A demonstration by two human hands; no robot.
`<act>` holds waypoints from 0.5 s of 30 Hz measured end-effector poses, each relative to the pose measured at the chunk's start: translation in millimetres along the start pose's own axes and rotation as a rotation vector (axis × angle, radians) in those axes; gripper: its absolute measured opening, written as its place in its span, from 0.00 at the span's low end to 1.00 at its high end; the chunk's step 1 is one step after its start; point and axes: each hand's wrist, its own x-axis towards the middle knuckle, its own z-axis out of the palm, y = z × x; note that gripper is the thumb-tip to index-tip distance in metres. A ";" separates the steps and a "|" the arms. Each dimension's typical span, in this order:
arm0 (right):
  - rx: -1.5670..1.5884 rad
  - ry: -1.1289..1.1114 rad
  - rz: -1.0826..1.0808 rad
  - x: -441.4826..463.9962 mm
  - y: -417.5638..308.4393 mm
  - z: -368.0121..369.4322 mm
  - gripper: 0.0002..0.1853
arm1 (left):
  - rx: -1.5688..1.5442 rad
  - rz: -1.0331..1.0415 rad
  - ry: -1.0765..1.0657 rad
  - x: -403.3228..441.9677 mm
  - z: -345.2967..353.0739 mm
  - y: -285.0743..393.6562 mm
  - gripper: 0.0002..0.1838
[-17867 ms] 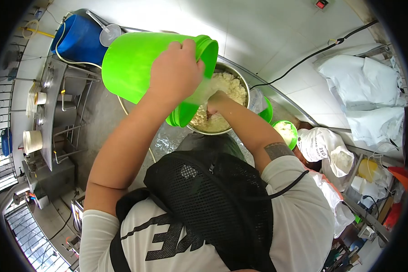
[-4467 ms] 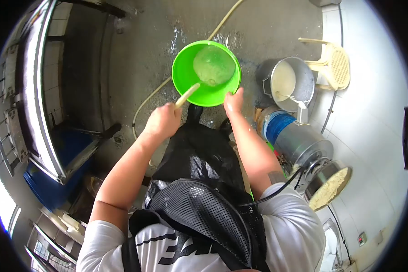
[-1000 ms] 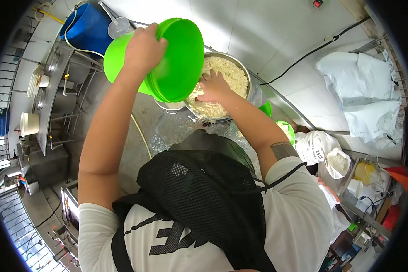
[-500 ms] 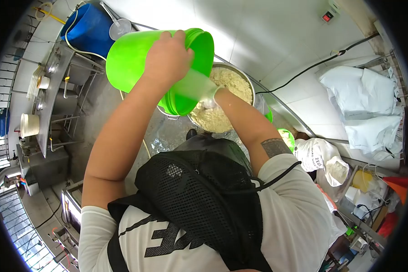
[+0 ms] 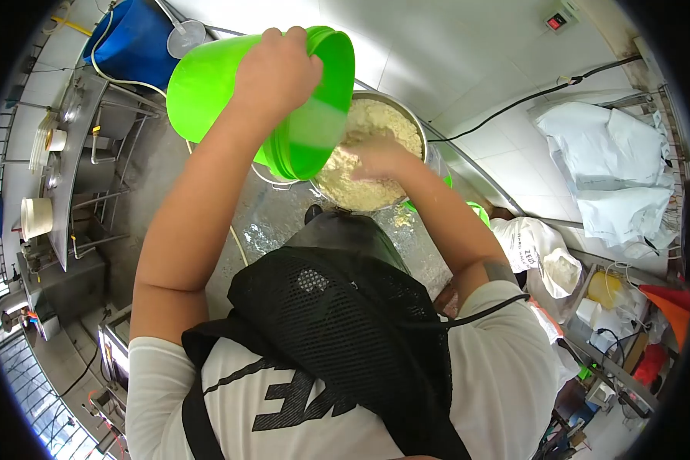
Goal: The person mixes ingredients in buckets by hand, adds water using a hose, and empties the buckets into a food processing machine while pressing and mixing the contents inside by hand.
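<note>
My left hand [image 5: 277, 73] grips the bright green bucket [image 5: 207, 86] near its rim. The bucket lies tilted on its side in the air, its mouth turned to the right over a wide metal pot [image 5: 418, 123]. A whitish blur shows inside its mouth; I cannot tell what it is. Pale yellow crumbly dough-like mix [image 5: 387, 119] fills much of the pot. My right hand [image 5: 377, 159] is over this mix, at the right of the bucket's mouth. Motion smears its fingers, so their pose and any contact with the mix are unclear.
A blue barrel [image 5: 134, 46] and a clear long-handled scoop [image 5: 185, 38] are at the upper left. A metal sink table [image 5: 77, 176] stands left. On the right are an open white sack [image 5: 525, 241] and pale bags [image 5: 613, 153]. The floor [image 5: 272, 218] looks wet.
My left hand and the green bucket have shifted slightly up and left. The white streak between the bucket and my right hand has gone. My right hand has moved a little right, away from the bucket.
</note>
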 end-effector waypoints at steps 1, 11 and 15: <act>-0.111 0.037 0.038 -23.5 -17.6 -2.9 0.42 | -0.004 0.000 0.000 0.3 -0.4 -1.5 0.19; -0.177 0.246 0.142 -4.2 -20.6 54.9 0.24 | -0.013 -0.072 -0.010 -2.8 -4.0 -4.1 0.26; -0.082 0.115 0.232 40.0 5.1 64.1 0.11 | -0.005 -0.103 -0.034 -3.5 -5.7 -9.2 0.27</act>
